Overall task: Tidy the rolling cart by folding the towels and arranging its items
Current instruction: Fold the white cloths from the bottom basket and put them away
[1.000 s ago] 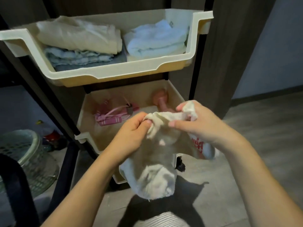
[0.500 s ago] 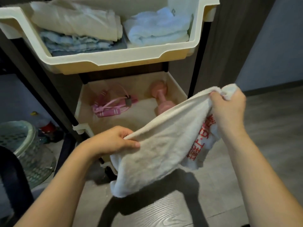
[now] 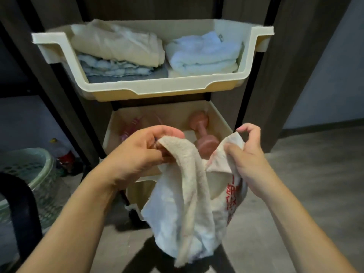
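Though pinched, towel (image 3: 189,209) below grips.

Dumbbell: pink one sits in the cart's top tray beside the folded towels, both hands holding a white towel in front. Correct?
Not quite. The head view shows the pink dumbbell in the lower tray; the top tray holds only folded towels. Both hands, left and right, hold the white towel.

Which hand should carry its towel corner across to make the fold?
Probably the right hand: it pinches a free corner of the towel, level with the left. The left hand holds a bunched edge, so it serves better as anchor.
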Demonstrator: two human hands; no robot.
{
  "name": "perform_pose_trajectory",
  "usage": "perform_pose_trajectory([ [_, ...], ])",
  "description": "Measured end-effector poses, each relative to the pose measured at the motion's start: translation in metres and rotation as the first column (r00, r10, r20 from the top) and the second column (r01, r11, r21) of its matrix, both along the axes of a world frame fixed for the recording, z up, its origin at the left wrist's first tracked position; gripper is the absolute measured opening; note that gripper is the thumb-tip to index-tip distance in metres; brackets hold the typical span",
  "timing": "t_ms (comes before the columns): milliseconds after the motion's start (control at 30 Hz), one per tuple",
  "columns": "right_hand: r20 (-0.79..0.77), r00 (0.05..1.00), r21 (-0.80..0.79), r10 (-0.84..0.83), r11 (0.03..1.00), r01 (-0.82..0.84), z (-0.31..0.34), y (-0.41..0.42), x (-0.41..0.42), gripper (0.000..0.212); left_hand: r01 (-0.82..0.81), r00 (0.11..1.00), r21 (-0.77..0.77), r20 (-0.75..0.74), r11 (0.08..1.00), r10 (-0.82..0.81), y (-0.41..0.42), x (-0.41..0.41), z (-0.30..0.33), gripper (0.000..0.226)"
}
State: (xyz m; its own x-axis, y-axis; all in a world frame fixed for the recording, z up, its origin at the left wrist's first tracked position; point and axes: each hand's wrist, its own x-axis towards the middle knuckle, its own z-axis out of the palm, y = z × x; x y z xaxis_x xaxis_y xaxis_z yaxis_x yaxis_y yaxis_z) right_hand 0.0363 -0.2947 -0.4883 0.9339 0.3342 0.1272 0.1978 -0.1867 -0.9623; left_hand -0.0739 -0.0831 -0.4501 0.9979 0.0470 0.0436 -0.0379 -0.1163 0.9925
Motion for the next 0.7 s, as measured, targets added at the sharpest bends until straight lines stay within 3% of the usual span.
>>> perform_pose_trajectory([
  [67, 0.082, 0.996, -0.043, 0.026, 0.999, -0.022, 0.002, 0.0, -0.006, 0.03, -0.168, 0.985, 0.379, 0.107, 0.91, 0.137, -0.001, 0.002, 0.002, 0.02],
  [100, 0.1, 0.994, -0.058, 0.031, 0.998, -0.025, 0.003, 0.001, -0.008, 0.024, -0.232, 0.972, 0.454, 0.135, 0.86, 0.191, -0.002, 0.004, 0.001, 0.01],
  [133, 0.098, 0.995, -0.059, 0.033, 0.998, -0.028, 0.003, 0.003, -0.01, 0.019, -0.265, 0.964, 0.475, 0.143, 0.839, 0.224, -0.005, 0.005, 0.002, 0.005],
  [267, 0.108, 0.993, -0.103, 0.038, 0.994, -0.027, -0.002, 0.011, -0.016, 0.02, -0.366, 0.928, 0.602, 0.176, 0.71, 0.329, -0.013, 0.005, 0.004, 0.042],
  [400, 0.303, 0.948, -0.179, 0.094, 0.983, -0.04, -0.003, 0.01, -0.02, 0.051, -0.446, 0.888, 0.604, 0.207, 0.661, 0.41, -0.012, 0.002, 0.005, 0.062],
  [500, 0.487, 0.864, -0.367, 0.128, 0.928, 0.069, -0.011, 0.008, -0.014, 0.034, -0.46, 0.881, 0.617, 0.232, 0.639, 0.411, -0.01, 0.001, 0.003, 0.059],
  [533, 0.474, 0.869, -0.427, 0.142, 0.9, 0.086, -0.015, 0.008, -0.011, 0.029, -0.459, 0.882, 0.621, 0.235, 0.635, 0.408, -0.01, 0.001, 0.003, 0.059],
  [600, 0.274, 0.948, -0.624, 0.162, 0.78, 0.047, -0.024, 0.01, -0.005, 0.034, -0.462, 0.882, 0.626, 0.251, 0.628, 0.399, -0.011, 0.001, 0.003, 0.058],
  [700, -0.138, 0.978, -0.861, 0.159, 0.469, -0.197, -0.04, 0.01, 0.001, 0.029, -0.463, 0.883, 0.637, 0.271, 0.617, 0.382, -0.011, 0.0, 0.001, 0.057],
])
